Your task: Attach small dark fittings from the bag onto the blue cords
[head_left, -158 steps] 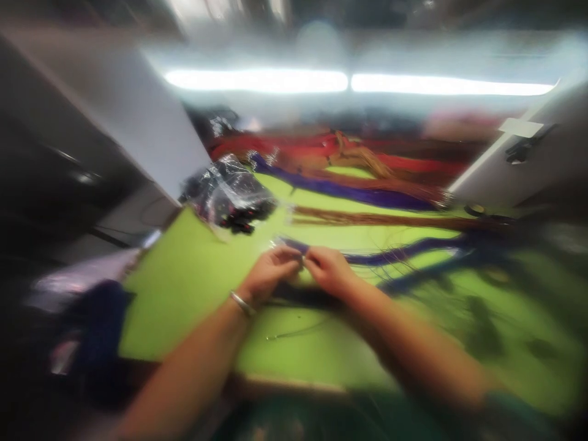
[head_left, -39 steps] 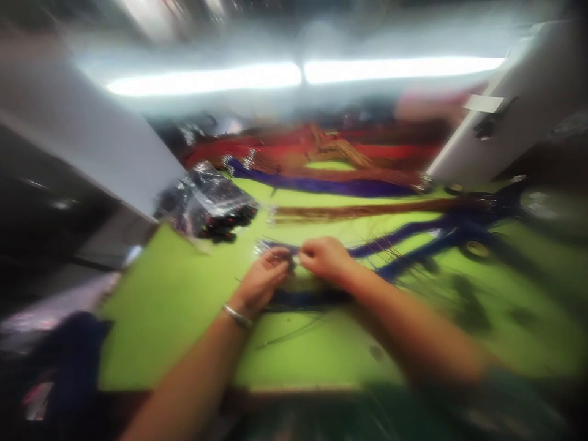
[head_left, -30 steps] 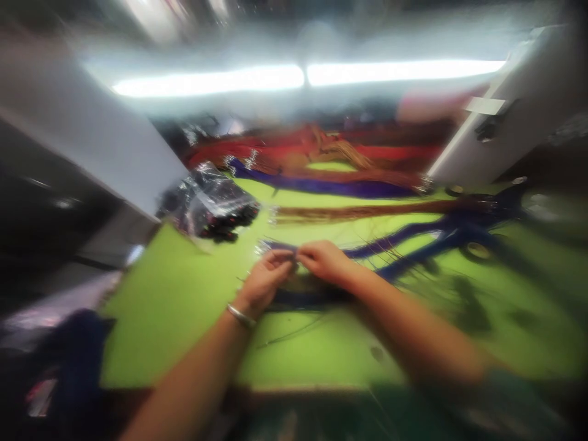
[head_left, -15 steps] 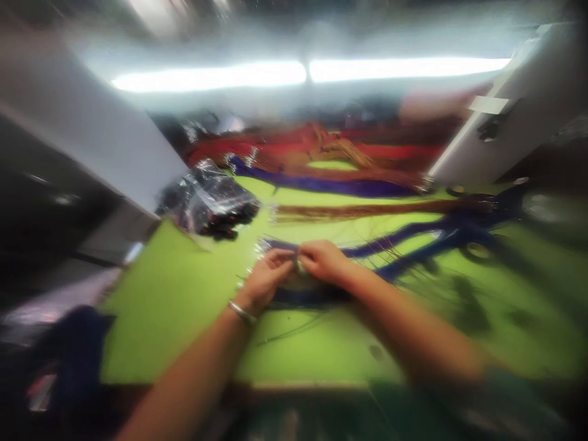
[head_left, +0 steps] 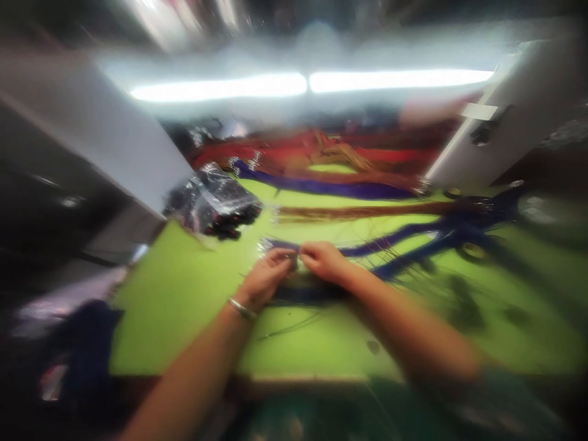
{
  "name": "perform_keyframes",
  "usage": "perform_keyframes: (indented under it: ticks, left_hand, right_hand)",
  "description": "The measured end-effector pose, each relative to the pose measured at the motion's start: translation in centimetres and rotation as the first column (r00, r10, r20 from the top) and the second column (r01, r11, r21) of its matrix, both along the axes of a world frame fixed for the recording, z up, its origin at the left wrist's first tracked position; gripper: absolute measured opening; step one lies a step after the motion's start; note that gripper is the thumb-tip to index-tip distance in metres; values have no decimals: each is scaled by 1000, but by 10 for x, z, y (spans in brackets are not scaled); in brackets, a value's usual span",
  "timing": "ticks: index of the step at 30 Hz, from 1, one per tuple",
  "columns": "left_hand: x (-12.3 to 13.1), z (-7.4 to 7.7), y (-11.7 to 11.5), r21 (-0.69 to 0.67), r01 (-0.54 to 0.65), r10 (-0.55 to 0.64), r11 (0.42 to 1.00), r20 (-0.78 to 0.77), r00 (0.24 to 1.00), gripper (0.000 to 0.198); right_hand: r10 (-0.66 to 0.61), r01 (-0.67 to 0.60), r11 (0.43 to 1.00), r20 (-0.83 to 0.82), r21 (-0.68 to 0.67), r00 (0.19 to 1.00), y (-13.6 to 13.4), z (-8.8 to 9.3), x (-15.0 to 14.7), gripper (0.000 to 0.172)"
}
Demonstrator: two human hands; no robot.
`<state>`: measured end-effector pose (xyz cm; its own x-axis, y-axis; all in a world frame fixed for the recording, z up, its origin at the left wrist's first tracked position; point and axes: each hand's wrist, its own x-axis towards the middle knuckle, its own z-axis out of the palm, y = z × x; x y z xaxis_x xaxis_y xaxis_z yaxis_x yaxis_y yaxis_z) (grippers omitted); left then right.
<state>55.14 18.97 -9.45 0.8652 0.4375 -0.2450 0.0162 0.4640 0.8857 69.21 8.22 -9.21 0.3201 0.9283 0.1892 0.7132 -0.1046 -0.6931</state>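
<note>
My left hand (head_left: 266,277), a bracelet on its wrist, is closed with thumb and fingers pinched together. Close beside it, my right hand (head_left: 324,260) is also pinched, its fingertips almost meeting those of the left. Whatever sits between the fingertips is too small and blurred to name. Beneath and behind the hands run bundles of blue wires (head_left: 399,237), with pale ends showing just beyond the left hand. A darker blue bundle (head_left: 307,296) lies under both hands on the green tabletop (head_left: 184,318). One loose thin wire (head_left: 289,326) rests nearer the front edge.
A clear plastic bag of black parts (head_left: 225,205) lies at the left. Brown wires (head_left: 358,212), a purple bundle (head_left: 331,187) and red wires (head_left: 285,150) stretch across the back. A tape roll (head_left: 472,251) sits at right. Side panels (head_left: 133,128) flank the table under lit tubes.
The view has shifted slightly. Both hands stay pinched close together at nearly the same spot, with only small fingertip movement.
</note>
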Motion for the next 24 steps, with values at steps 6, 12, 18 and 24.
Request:
perform_keyframes:
  ticks: [6,12,18,24]
  left_hand:
    - [3,0,-1,35,22,-21,999,-32,999,34]
    - [3,-4,-1,138,-12,14,990,-11,1000,32]
    - [1,42,-5,390,15,-34,921,41,999,30]
    - [63,72,-87,370,96,-138,924,90,986,27]
  right_hand:
    - [-20,22,998,44,-62,999,0,-2,-2,14]
    - [1,0,1000,40,-19,999,0,5,4,14]
    - [57,-38,994,-196,98,979,-22,54,33,25]
    - [-233,293,898,-209,329,950,-72,117,61,25]
